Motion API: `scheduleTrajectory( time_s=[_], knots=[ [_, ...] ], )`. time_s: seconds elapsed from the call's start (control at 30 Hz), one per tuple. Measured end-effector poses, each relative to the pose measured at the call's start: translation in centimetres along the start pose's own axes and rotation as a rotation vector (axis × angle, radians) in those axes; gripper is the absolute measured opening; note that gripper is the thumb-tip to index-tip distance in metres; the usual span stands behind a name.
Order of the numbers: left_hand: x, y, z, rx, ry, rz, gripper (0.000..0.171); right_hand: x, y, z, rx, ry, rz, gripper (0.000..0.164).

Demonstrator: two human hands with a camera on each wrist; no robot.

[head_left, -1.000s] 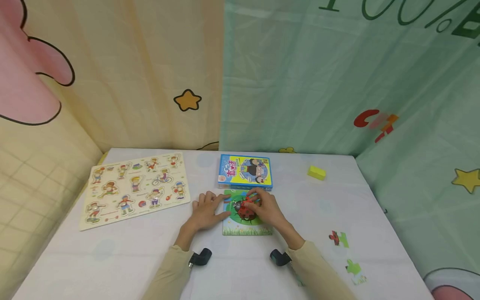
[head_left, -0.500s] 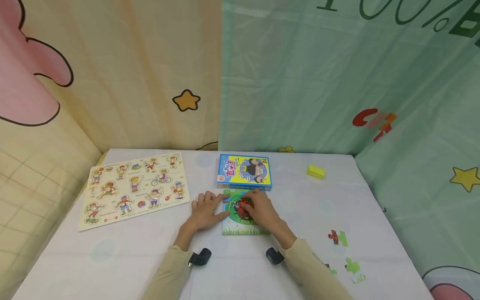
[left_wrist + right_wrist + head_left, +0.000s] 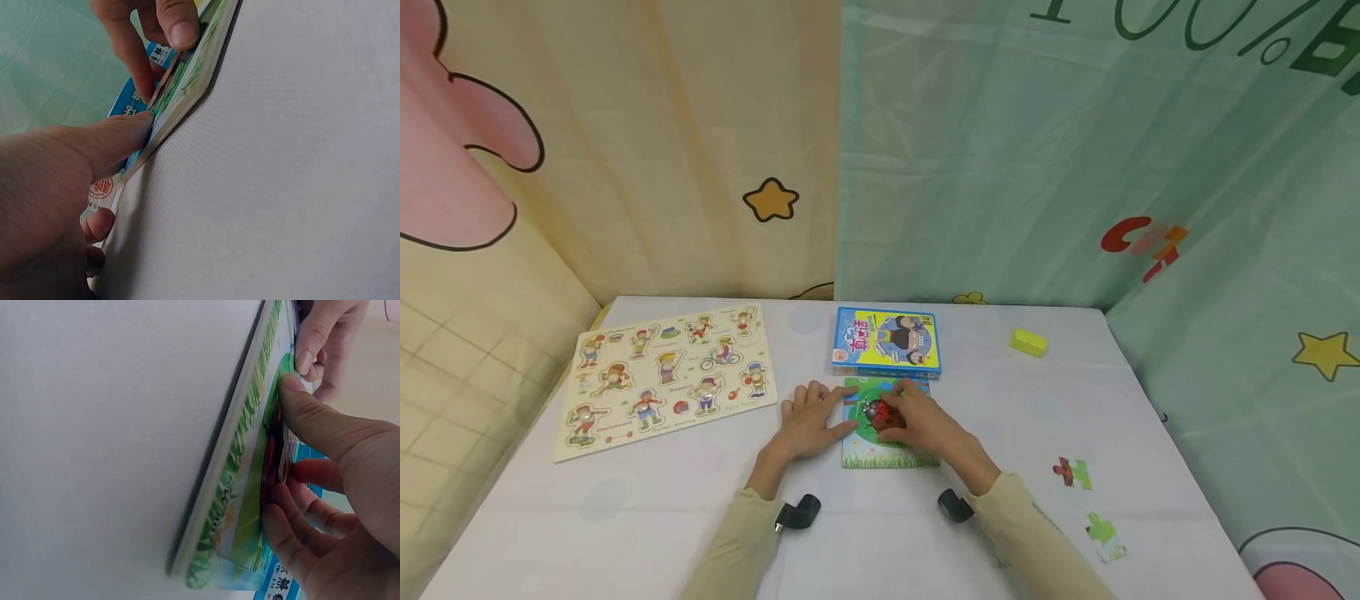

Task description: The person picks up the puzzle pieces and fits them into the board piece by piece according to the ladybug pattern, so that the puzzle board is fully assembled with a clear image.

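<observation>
A square jigsaw puzzle board with a red ladybug on a green round lies in front of me in the head view, grass printed along its near edge. My left hand lies at its left side, thumb and index finger stretched out onto the rim. Over the ladybug, my right hand holds a reddish puzzle piece between thumb and fingers. In the right wrist view that piece stands slightly tilted at the board's surface, partly covered by the fingers. The right hand hides the board's right part in the head view.
Loose puzzle pieces, one red and green and one green with grass, lie to the right; another shows partly beneath the right forearm. A blue card box touches the board's far side. A yellow block and a wooden figure puzzle lie farther back.
My right hand has shifted a little over the ladybug, and its thumb now sits lower and farther from the index finger. My left hand has stayed at the board's left rim.
</observation>
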State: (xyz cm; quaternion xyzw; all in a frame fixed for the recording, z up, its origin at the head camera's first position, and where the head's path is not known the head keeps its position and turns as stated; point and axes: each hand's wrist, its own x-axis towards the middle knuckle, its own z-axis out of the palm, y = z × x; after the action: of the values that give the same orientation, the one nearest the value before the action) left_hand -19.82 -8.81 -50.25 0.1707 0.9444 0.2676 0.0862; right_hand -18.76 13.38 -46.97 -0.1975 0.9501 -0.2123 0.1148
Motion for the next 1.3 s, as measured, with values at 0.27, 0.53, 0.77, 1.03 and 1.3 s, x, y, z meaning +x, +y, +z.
scheduleTrajectory(
  time_s=[0.27,0.53,0.77,1.03,1.3],
  knots=[
    [-0.1,-0.1,0.2,0.006,-0.011,0.004,0.057,-0.1,-0.2,0.0,-0.109,0.002,0.013,0.072],
    [0.0,-0.1,0.1,0.000,-0.013,0.001,0.057,-0.2,-0.1,-0.3,-0.123,-0.057,-0.020,0.070],
    [0.0,-0.2,0.2,0.003,-0.024,0.005,0.057,-0.3,0.0,-0.3,-0.108,-0.060,0.025,0.071],
    [0.0,-0.1,0.1,0.000,-0.035,-0.005,0.057,-0.5,0.1,-0.6,-0.143,-0.069,0.003,0.068],
    [0.2,-0.1,-0.2,0.015,-0.019,0.001,0.058,-0.5,0.1,-1.0,-0.111,-0.061,-0.012,0.066]
  ],
)
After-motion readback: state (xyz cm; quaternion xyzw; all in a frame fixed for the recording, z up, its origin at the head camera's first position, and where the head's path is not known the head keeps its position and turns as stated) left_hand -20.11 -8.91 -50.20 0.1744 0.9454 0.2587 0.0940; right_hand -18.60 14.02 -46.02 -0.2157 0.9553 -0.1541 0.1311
